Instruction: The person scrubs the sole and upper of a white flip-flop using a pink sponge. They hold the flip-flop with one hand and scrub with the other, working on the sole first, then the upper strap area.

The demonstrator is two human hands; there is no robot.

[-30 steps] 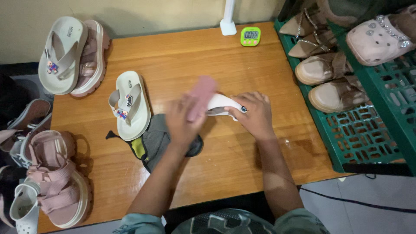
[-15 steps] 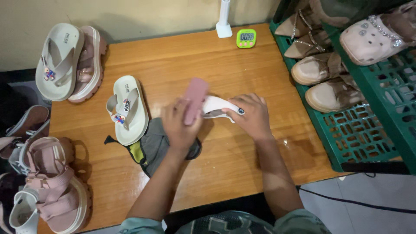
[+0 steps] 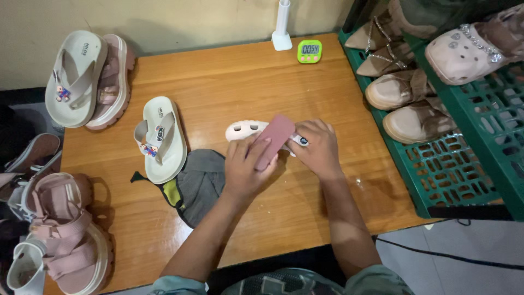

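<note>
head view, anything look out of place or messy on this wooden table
Mildly. A grey cloth lies crumpled by the left hand, partly under a cream flip-flop sandal. Both hands, the right hand included, hold a white perforated clog and pink block. Nothing looks spilled or broken.

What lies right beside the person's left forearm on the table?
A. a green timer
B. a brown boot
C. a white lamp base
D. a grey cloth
D: the grey cloth lies crumpled on the wooden table just beside the left forearm, below the white sandal.
</note>
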